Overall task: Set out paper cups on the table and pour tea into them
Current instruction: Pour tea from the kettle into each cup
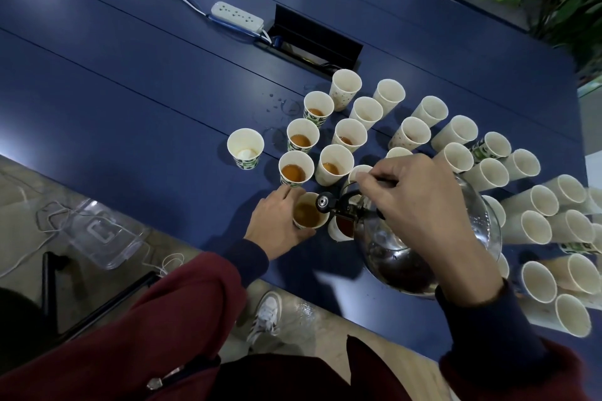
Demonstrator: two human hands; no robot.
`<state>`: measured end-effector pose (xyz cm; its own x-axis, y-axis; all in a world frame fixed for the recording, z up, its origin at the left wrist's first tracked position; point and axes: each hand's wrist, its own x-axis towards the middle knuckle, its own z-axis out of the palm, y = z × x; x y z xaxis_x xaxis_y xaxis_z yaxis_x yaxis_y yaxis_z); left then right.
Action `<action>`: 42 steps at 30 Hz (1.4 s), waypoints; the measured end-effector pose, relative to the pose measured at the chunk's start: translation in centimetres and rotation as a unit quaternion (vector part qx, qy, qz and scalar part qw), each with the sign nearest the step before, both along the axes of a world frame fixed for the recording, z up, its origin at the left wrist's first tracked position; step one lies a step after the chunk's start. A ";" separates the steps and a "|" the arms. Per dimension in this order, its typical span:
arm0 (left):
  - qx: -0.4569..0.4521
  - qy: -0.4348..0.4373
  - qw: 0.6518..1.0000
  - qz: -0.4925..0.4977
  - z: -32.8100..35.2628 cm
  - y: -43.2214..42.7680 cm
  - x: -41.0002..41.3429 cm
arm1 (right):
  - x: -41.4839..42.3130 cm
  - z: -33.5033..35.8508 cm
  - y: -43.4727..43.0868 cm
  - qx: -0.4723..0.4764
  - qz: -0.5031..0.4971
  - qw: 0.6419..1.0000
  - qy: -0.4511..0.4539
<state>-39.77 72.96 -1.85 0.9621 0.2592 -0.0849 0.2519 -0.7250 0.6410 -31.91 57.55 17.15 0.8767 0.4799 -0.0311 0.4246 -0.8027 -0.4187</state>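
My L hand curls round cup nr table near edge; R hand grips teapot handle, spout at cup's right rim.

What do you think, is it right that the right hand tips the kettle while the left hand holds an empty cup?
Not quite: the head view shows the cup in the left hand already has tea in it. The right hand does tip the kettle.

Kettle glossy metal; cups matt paper; table smooth, satin blue.
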 end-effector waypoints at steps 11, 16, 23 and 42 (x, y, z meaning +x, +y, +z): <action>0.039 -0.009 0.999 -0.010 0.1 -0.1 0.0 | -0.3 0.4 0.0 0.008 -0.010 1.000 0.001; 0.048 -0.013 0.999 -0.013 0.0 -0.3 0.1 | -0.1 0.2 -0.2 0.002 -0.008 1.000 0.001; 0.052 0.001 0.999 -0.015 0.1 -0.5 0.1 | 0.1 0.0 -0.2 0.013 -0.004 1.000 0.005; 0.092 -0.073 0.978 0.170 1.0 5.8 -0.7 | 0.9 4.1 2.7 0.186 -0.049 0.981 -0.008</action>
